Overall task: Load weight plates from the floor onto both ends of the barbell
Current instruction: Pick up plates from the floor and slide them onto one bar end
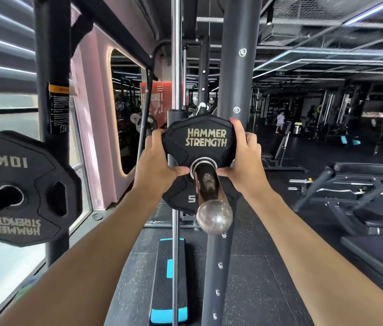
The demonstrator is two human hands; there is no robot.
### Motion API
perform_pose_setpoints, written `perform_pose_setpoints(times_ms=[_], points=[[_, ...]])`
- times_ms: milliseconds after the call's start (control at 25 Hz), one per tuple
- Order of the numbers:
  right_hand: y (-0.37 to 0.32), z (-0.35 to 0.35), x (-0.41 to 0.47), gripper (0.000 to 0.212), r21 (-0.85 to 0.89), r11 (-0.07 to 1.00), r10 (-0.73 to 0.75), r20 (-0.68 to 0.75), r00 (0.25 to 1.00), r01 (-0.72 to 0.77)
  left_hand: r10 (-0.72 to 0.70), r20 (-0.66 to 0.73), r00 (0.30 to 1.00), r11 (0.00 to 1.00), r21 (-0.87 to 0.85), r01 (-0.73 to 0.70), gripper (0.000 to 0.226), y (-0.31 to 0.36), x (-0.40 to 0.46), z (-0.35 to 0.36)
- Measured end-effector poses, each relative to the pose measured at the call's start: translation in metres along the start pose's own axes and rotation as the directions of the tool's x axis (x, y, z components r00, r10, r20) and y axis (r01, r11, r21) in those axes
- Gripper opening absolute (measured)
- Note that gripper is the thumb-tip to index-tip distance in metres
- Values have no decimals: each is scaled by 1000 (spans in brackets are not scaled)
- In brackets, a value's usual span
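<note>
Nearest to me, both forearms reach forward and up toward the bar end. The chrome sleeve [205, 184] points almost straight at the camera, its rounded end cap lowest and closest.

My left hand [156, 162] grips the left edge of the small weight plate [203, 147], fingers curled over the rim and thumb pressed beside the centre hole. My right hand [244, 158] mirrors it on the right edge, fingers hooked over the top corner, thumb near the hub. Both hands are closed on the plate; neither is free.

The plate is already threaded on the sleeve, lettered face toward me, upright and part way along. I cannot tell from this angle whether it has reached the collar.

Procedure for the step in hand:
1. Keep the plate square to the sleeve; a tilted plate will probably bind on its steel ring.
2. Push evenly with both palms along the sleeve axis until the plate seats.
3. Move the thumbs away from the hub before contact, as they sit close to the pinch line.

Beyond the plate stands the dark rack upright [238, 67] with its bolts, and a chrome guide rod [176, 55] beside it. At the left edge of view, a larger 10 kg plate [21, 187] hangs on a storage peg. Benches occupy the floor at far right.
</note>
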State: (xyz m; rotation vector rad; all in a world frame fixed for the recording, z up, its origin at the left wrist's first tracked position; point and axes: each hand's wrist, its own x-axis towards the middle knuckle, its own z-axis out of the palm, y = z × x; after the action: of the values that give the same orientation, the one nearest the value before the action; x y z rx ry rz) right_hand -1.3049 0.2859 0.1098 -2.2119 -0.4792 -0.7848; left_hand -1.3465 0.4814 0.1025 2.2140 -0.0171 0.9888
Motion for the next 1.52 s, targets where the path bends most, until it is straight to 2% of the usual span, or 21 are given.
perform_pose_setpoints(times_ms=[200, 400, 640, 720, 800, 880, 960, 1080, 1160, 1280, 1400, 1520], points=[[15, 19, 21, 126, 38, 999, 9, 0, 1000, -9, -30, 19, 999, 997, 74, 29, 97, -8, 32, 18], [18, 26, 36, 135, -63, 998, 9, 47, 999, -6, -106, 7, 994, 987, 124, 104, 96, -14, 45, 31], [14, 24, 41, 132, -134, 991, 1, 89, 996, 11, -163, 18, 986, 975, 153, 158, 98, -9, 44, 29], [12, 19, 42, 126, -110, 994, 24, 142, 990, -8, -194, 40, 980, 960, 211, 181, 109, -2, 37, 23], [7, 13, 41, 113, -17, 998, 58, 183, 981, -56, -212, 47, 976, 935, 302, 188, 110, 9, 24, 15], [-4, 4, 35, 96, 125, 991, 33, 160, 987, -54, -135, 26, 990, 923, 366, 117, 87, 25, 7, 1], [-22, -10, 23, 79, 273, 961, -54, 68, 996, 34, -19, -7, 1000, 914, 406, 20, 63, 44, -11, -21], [-58, -40, 0, 66, 394, 901, -177, -52, 983, 183, 53, -57, 997, 868, 495, -18, 59, 61, -40, -62], [-83, -55, -17, 68, 425, 866, -259, -67, 963, 263, 38, -77, 996, 825, 565, 13, 64, 61, -56, -90], [-121, -60, -53, 72, 528, 778, -392, -15, 920, 340, -33, -136, 990, 737, 665, 116, 69, 54, -85, -132], [-152, -53, -87, 66, 639, 684, -483, 35, 875, 352, -109, -196, 975, 633, 742, 220, 70, 47, -124, -170], [-171, -33, -115, 67, 686, 639, -536, 75, 841, 347, -168, -253, 953, 562, 769, 303, 74, 44, -169, -206]])
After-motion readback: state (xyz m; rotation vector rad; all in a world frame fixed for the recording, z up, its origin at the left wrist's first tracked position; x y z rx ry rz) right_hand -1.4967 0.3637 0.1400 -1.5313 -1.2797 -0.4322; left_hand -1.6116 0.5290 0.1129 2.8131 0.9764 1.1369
